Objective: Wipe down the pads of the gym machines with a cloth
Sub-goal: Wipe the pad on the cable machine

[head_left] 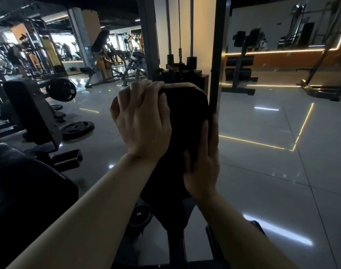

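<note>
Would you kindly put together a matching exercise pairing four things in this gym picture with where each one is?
Things:
1. left hand
2. right hand
3. loose weight plate
4. seat pad

Places:
A. flat on the tiled floor, left of the hands
B. curled over the top left corner of the black back pad
C. against the back pad's right edge
D. lower left corner of the view

Pairs: 1-B, 2-C, 3-A, 4-D

L hand (144, 123) & R hand (202, 167) on black pad (185, 113), cloth unclear.
</note>
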Action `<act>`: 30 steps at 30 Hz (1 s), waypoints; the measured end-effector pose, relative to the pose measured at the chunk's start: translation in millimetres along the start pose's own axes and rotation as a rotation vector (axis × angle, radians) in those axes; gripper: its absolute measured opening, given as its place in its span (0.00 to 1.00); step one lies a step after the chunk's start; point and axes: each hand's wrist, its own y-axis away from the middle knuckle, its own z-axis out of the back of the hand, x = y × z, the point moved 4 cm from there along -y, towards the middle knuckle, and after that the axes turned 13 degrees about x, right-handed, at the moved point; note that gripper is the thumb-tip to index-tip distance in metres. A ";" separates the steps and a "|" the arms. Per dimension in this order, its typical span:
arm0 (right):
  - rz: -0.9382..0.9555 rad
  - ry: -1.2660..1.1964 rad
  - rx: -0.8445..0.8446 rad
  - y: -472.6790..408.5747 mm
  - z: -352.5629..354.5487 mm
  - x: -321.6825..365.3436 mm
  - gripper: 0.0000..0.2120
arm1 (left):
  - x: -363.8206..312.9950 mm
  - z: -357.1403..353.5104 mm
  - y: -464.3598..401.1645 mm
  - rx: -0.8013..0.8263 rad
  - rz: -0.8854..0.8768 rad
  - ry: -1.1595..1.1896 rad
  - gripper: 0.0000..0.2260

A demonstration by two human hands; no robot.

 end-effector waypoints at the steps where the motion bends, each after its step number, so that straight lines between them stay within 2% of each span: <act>1: -0.016 0.009 0.017 20.6 -7.3 -7.0 0.30 | -0.4 -0.5 0.3 -0.011 0.002 -0.005 0.13; 4: -0.075 -0.001 0.092 79.7 -27.7 -26.9 0.31 | -0.7 -1.4 0.1 -0.031 0.000 -0.015 0.12; 7: -0.164 -0.117 0.160 114.0 -37.4 -32.4 0.35 | -0.1 -1.6 0.1 -0.034 -0.004 -0.013 0.12; 9: -0.307 -0.265 0.148 107.0 -32.8 -27.7 0.36 | 0.0 -1.3 0.3 -0.036 -0.004 -0.011 0.12; 11: -0.363 -0.386 0.095 82.4 -24.2 -25.3 0.32 | -0.2 -1.0 0.2 -0.032 -0.001 -0.010 0.12; 14: -0.235 -0.423 -0.015 25.0 -4.7 -18.1 0.28 | -0.7 -0.5 -0.2 -0.021 0.002 -0.013 0.13; 17: -0.125 -0.333 -0.096 -36.2 14.8 -2.0 0.26 | -1.2 -1.0 -0.1 -0.026 0.012 -0.016 0.13; 21: -0.057 -0.212 -0.122 -74.2 24.7 12.0 0.28 | -1.5 -2.1 -0.2 -0.040 0.011 -0.015 0.12; 25: -0.122 -0.150 -0.053 -23.4 6.7 2.7 0.33 | -1.8 -2.8 0.3 -0.061 0.010 -0.016 0.12; 30: -0.305 -0.298 0.023 66.8 -24.4 -20.8 0.30 | -4.4 -3.3 1.2 -0.069 0.000 -0.037 0.12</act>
